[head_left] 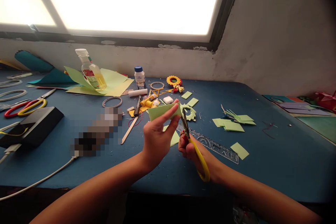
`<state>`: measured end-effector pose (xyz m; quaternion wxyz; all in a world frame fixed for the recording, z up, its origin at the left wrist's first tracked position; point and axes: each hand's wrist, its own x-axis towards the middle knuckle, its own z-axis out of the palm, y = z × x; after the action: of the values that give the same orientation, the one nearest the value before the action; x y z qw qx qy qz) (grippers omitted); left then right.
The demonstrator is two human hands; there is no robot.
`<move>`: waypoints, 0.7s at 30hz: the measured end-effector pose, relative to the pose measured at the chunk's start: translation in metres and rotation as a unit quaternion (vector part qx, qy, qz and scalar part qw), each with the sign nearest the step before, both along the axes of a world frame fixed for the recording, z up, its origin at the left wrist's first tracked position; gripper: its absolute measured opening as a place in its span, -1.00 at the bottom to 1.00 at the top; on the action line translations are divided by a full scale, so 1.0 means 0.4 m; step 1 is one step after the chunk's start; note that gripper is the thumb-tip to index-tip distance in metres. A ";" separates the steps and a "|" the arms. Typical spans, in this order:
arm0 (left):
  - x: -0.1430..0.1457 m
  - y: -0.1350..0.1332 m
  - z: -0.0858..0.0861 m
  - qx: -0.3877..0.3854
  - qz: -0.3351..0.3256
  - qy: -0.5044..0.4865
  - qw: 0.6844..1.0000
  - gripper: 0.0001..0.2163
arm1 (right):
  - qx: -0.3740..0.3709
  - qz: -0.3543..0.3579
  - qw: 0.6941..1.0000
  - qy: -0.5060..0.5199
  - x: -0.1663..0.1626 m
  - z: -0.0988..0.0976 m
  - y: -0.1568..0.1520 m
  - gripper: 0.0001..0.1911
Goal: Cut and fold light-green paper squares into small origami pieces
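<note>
My left hand (159, 138) pinches a small piece of light green paper (161, 111) above the middle of the table. In my right hand (189, 148) is a pair of scissors (201, 164) with yellow and red handles, its blades pointing up beside the paper's right edge. Whether the blades touch the paper I cannot tell. Just behind them lies a ring of folded green paper (191, 112). Under my hands a clear stencil ruler (216, 147) rests on the table, partly hidden, next to another green paper piece (173, 137).
Several green slips (232, 125) lie to the right, and a single one (240, 151) nearer. At the back stand an oil-like bottle (93, 71) and a blue-capped bottle (140, 77). Left are other scissors (31, 106), a black box (33, 126) and a white cable (49, 177).
</note>
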<state>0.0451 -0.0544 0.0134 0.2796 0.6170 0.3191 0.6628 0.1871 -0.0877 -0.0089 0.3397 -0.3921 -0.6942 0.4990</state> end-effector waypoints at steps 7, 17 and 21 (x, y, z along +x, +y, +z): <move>0.006 -0.006 -0.003 -0.028 0.004 -0.017 0.999 -0.68 | -0.012 -0.005 1.000 0.004 -0.001 -0.005 0.004 -0.40; 0.011 -0.012 -0.003 -0.036 0.024 -0.007 0.999 -0.66 | -0.008 -0.016 1.000 0.007 -0.003 -0.011 0.007 -0.43; 0.013 -0.012 -0.005 -0.040 0.034 -0.008 0.999 -0.67 | -0.011 -0.010 1.000 0.004 -0.003 -0.009 0.007 -0.44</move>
<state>0.0502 -0.0590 0.0112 0.2842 0.5885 0.3640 0.6637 0.1857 -0.0850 -0.0124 0.3434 -0.4008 -0.6829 0.5051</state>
